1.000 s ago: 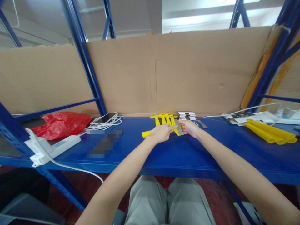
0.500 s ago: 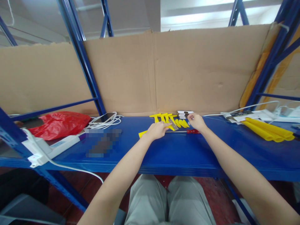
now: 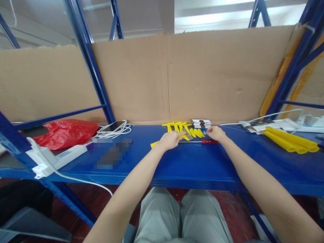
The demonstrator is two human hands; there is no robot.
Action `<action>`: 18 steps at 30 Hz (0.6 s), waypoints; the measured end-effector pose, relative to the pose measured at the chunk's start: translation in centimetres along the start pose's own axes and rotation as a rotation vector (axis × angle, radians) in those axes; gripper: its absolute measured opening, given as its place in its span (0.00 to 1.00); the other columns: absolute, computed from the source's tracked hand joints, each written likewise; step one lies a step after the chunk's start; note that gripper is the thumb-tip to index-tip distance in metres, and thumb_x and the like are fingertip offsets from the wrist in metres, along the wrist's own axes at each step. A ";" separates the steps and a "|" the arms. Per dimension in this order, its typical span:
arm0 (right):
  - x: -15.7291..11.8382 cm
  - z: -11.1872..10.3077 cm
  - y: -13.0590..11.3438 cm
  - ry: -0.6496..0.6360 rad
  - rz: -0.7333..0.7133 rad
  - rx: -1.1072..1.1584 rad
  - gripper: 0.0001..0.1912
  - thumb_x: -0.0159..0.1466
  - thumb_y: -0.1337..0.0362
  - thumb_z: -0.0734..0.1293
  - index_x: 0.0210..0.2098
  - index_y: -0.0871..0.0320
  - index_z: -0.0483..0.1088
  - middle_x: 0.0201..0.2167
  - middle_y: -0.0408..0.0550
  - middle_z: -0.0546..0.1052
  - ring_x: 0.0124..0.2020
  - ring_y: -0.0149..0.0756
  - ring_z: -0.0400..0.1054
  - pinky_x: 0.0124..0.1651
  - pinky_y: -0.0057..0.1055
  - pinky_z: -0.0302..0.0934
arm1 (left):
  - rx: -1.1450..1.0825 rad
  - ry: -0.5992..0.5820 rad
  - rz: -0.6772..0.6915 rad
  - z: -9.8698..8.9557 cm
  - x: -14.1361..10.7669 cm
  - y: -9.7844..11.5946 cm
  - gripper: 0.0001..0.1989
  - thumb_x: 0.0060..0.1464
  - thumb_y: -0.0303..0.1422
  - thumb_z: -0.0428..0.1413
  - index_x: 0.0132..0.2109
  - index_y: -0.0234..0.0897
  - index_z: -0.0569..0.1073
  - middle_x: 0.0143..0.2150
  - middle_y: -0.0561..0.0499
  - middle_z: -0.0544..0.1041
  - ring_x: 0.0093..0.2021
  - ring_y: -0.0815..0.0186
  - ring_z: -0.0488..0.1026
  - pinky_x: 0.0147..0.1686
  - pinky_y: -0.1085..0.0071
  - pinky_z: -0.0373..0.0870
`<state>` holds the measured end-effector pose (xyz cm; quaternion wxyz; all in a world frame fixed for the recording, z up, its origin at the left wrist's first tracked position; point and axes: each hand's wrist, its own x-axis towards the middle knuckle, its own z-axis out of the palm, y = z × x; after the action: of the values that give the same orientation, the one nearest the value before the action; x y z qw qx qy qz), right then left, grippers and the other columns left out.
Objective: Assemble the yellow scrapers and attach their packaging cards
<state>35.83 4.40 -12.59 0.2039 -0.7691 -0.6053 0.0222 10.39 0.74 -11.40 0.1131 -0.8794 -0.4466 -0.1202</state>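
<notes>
My left hand (image 3: 170, 140) is closed on a yellow plastic handle (image 3: 154, 144) with a flat grey metal plate (image 3: 187, 134) at its far end. My right hand (image 3: 216, 133) is pinched low over the shelf by some tiny shiny parts (image 3: 204, 133); whatever lies between its fingertips is too small to make out. Just below both hands lies a screwdriver (image 3: 210, 141) with a red handle, its shaft pointing left. Small yellow pieces (image 3: 197, 132) rest in a row between the hands. Behind my left hand are several yellow T-shaped handles (image 3: 177, 126).
A stack of white and dark flat packs (image 3: 201, 123) stands against the cardboard wall (image 3: 215, 74). Yellow tubes (image 3: 288, 140) lie on the right of the blue shelf (image 3: 192, 165). To the left are a white cable (image 3: 116, 131), a red plastic bag (image 3: 68, 133) and a power strip (image 3: 63, 158).
My right hand has drawn slightly right and down, away from the white packs, its fingers still pinched. The left hand keeps its hold on the yellow handle.
</notes>
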 end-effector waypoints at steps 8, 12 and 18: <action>-0.1 0.3 -0.5 -0.088 -0.064 -0.102 0.14 0.57 0.59 0.63 0.39 0.50 0.78 0.45 0.48 0.78 0.48 0.46 0.70 0.46 0.38 0.63 | -0.002 0.020 0.015 0.3 0.1 -0.2 0.21 0.62 0.35 0.47 0.62 0.48 0.63 0.53 0.48 0.74 0.52 0.59 0.71 0.49 0.64 0.68; -0.4 0.0 -1.0 -0.124 -0.089 -0.160 0.14 0.58 0.57 0.63 0.38 0.51 0.78 0.45 0.49 0.78 0.49 0.47 0.69 0.48 0.41 0.62 | 0.002 0.016 0.017 0.3 0.1 -0.1 0.21 0.62 0.35 0.46 0.61 0.48 0.64 0.54 0.48 0.74 0.52 0.60 0.71 0.49 0.65 0.68; -1.0 -0.5 -1.8 -0.151 -0.127 -0.216 0.13 0.58 0.57 0.63 0.33 0.54 0.78 0.39 0.52 0.79 0.48 0.48 0.69 0.49 0.45 0.59 | -0.001 0.012 0.009 0.1 0.0 0.0 0.22 0.62 0.35 0.47 0.63 0.49 0.61 0.54 0.49 0.74 0.53 0.60 0.71 0.49 0.65 0.69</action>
<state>34.03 3.64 -11.69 0.0748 -0.7428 -0.6654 0.0019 10.41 0.70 -11.49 0.1160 -0.8807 -0.4419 -0.1253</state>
